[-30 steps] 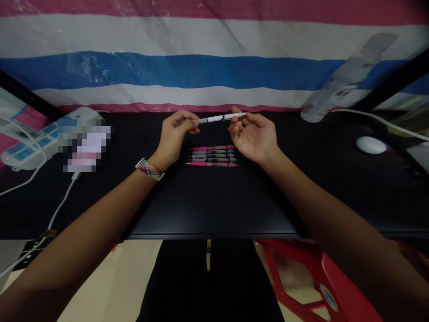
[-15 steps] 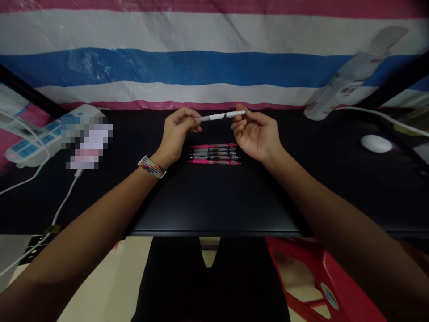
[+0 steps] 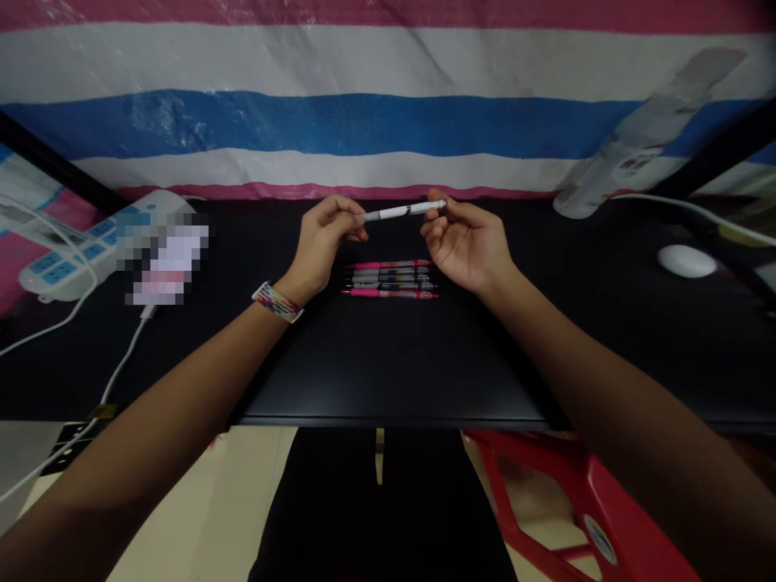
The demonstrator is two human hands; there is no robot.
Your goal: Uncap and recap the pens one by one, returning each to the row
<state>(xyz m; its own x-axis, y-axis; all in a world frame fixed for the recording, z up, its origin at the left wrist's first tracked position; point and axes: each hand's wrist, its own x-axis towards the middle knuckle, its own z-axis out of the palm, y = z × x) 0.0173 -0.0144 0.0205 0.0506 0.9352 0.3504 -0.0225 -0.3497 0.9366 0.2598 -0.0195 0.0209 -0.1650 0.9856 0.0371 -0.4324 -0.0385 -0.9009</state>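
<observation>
A white pen (image 3: pixel 397 212) with a grey grip is held nearly level above the black desk. My left hand (image 3: pixel 327 238) pinches its grey end. At the other end, the thumb and a finger of my right hand (image 3: pixel 466 242) close on the pen, palm turned up. Below and between the hands, several pens lie side by side in a stack of rows; a pink one (image 3: pixel 388 293) is nearest me, with grey and dark ones (image 3: pixel 391 279) behind it and another pink one (image 3: pixel 388 265) farthest back.
On the left of the black desk (image 3: pixel 388 380) are a white power strip (image 3: pixel 66 263), a blurred-out phone (image 3: pixel 170 263) and its white cable (image 3: pixel 124 356). At the right stand a clear bottle (image 3: pixel 624 153) and a white mouse (image 3: pixel 687 261). A red stool (image 3: pixel 630 517) is below.
Both hands hold the pen in nearly the same pose. The whole view has shifted slightly, and the legs under the desk have moved closer together.
</observation>
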